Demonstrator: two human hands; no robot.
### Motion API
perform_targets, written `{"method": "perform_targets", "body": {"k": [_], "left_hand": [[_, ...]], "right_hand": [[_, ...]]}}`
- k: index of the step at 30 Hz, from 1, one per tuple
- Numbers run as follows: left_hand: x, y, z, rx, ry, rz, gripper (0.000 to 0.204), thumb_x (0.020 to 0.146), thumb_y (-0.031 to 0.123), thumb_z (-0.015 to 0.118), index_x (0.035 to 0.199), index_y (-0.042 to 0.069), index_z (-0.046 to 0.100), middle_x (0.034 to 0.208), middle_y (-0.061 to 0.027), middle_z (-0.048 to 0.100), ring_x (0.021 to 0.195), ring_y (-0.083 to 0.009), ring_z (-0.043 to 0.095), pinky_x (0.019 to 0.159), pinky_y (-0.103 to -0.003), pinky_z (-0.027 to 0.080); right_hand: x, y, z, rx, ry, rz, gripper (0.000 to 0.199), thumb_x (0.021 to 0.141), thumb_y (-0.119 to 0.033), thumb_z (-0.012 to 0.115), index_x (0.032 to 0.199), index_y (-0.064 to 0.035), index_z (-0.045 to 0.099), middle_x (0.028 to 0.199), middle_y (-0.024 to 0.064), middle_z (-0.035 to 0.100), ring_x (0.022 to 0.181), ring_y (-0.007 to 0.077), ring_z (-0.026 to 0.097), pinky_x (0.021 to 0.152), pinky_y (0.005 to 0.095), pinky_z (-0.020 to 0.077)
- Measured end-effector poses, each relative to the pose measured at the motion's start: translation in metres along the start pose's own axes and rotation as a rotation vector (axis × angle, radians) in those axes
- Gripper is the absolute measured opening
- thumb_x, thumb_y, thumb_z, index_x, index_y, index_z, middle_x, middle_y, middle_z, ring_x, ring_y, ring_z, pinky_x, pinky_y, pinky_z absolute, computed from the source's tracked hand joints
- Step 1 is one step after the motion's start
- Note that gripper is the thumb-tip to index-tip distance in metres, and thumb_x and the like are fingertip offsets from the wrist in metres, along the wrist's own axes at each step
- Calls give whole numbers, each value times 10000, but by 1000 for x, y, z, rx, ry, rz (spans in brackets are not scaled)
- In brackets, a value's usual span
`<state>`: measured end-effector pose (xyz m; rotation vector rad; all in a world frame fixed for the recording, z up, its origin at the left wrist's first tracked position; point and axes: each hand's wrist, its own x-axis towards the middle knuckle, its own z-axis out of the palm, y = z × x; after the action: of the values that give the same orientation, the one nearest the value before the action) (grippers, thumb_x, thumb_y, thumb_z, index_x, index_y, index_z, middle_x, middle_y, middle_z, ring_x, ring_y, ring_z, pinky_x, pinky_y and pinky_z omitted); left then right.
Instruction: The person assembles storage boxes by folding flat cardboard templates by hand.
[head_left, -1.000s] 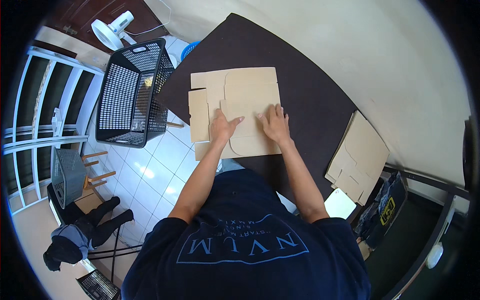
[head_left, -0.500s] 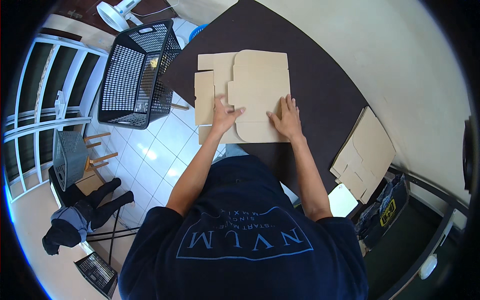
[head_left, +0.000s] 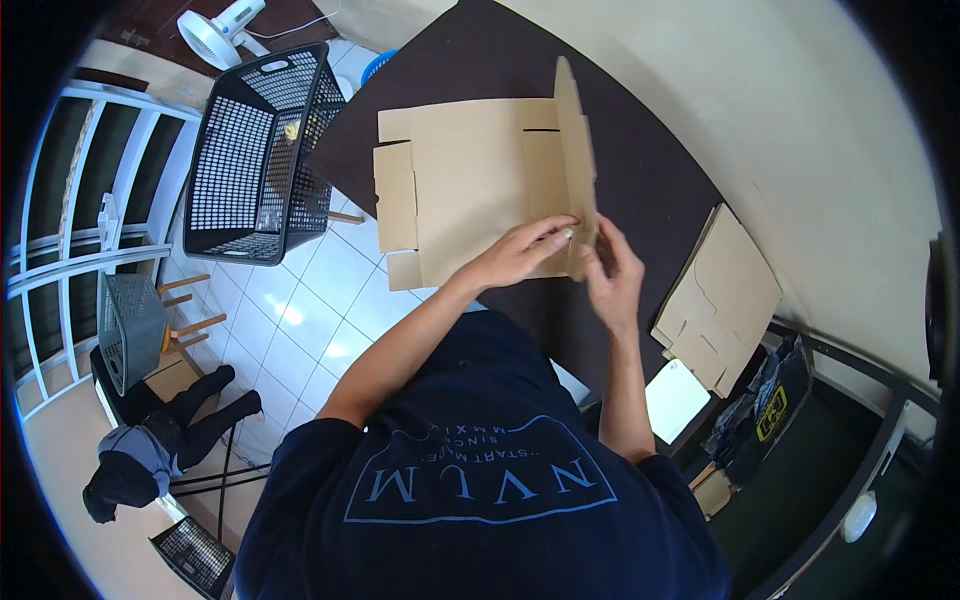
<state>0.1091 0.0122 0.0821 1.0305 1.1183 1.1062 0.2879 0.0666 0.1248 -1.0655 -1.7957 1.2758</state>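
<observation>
A brown cardboard box blank [head_left: 470, 170] lies unfolded on the dark table, its right-hand panel [head_left: 574, 165] standing upright, edge-on to me. My left hand [head_left: 525, 250] reaches across the blank, its thumb and fingers against the inner side of that panel near its lower end. My right hand [head_left: 612, 268] is on the panel's outer side, fingers and thumb curled at its edge. Between them the two hands grip the raised panel. Slotted flaps [head_left: 396, 198] run along the blank's left edge, lying nearly flat.
More flat cardboard blanks [head_left: 725, 300] are stacked at the table's right end, beside a pale green-white tablet-like panel [head_left: 678, 400]. A tall black crate [head_left: 240, 165] stands left of the dark table [head_left: 640, 130]. At lower left, a person [head_left: 150, 450] sits near a grey basket [head_left: 135, 330].
The right panel, folded flat over the blank before, has been swung up to stand upright. My left hand has moved right to the panel; the right hand now grips its outer side.
</observation>
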Motion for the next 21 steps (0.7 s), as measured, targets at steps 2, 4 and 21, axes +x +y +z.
{"method": "perform_targets", "body": {"k": [2,4,21], "left_hand": [[10,-13,8,252,-12,65,522,966,348,643,1395,77,515,1342,-142,551,1207,-269,545,981,-381,452],[7,-28,13,501,-30,131,569,932,366,682,1412,113,510,1400,-163,511,1285,-323,502,1051,-450,418],[-97,-40,-89,1372,-51,-286,855,643,-13,708,1431,207,460,1592,-138,242,1518,-384,87,1113,-759,89]], "right_hand": [[6,7,-21,-175,169,1,317,929,-81,613,1224,35,626,1054,171,726,964,214,706,832,321,541],[14,26,-43,-319,354,73,258,939,-71,592,1170,36,637,975,171,734,886,183,707,767,313,534],[-17,139,-116,-631,-174,268,543,766,123,538,1278,-56,546,1403,246,472,1284,423,493,1074,444,434]]}}
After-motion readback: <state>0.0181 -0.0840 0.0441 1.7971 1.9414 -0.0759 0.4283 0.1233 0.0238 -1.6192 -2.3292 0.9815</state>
